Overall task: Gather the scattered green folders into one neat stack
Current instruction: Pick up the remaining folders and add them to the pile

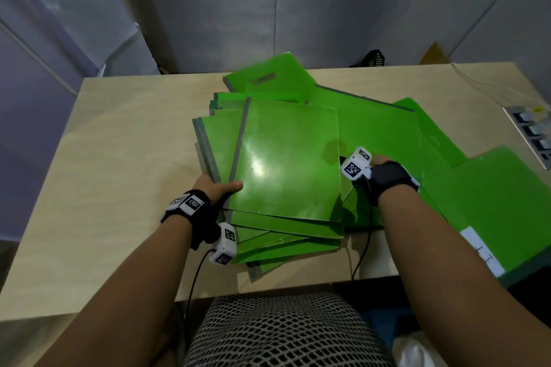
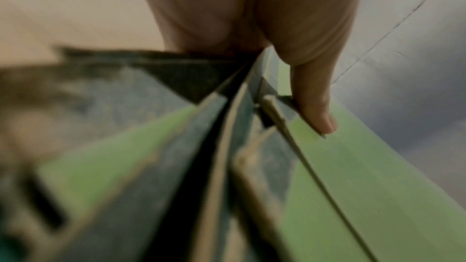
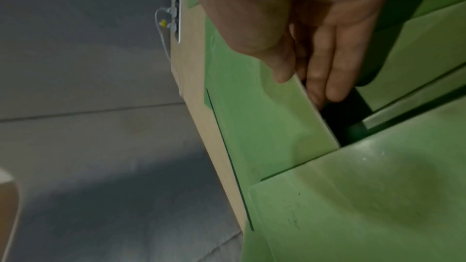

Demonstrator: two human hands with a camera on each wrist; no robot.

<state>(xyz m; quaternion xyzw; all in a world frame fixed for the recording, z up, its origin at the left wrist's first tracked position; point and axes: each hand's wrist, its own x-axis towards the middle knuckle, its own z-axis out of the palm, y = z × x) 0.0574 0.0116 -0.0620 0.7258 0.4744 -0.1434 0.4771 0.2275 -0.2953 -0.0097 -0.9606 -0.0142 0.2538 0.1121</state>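
Observation:
Several green folders lie on the wooden table [image 1: 128, 134]. A loose, fanned stack [image 1: 286, 158] sits in the middle. My left hand [image 1: 222, 188] grips the stack's near left corner, thumb [image 2: 315, 111] on the top cover and fingers hidden beneath. Right of the stack, my right hand [image 1: 383, 165] pinches the edge of a single green folder [image 3: 264, 119], with the thumb on top and the fingers [image 3: 332, 79] under it. More folders lie at the back [image 1: 268, 74], behind the right hand [image 1: 381, 122], and at the near right, one with a white label [image 1: 501, 197].
A socket panel [image 1: 533, 134] with a white cable [image 1: 483, 89] sits at the table's right edge. A black basket [image 1: 374, 58] stands behind the table. A mesh chair seat [image 1: 283, 331] is at the near edge. Bare tabletop spreads to the left.

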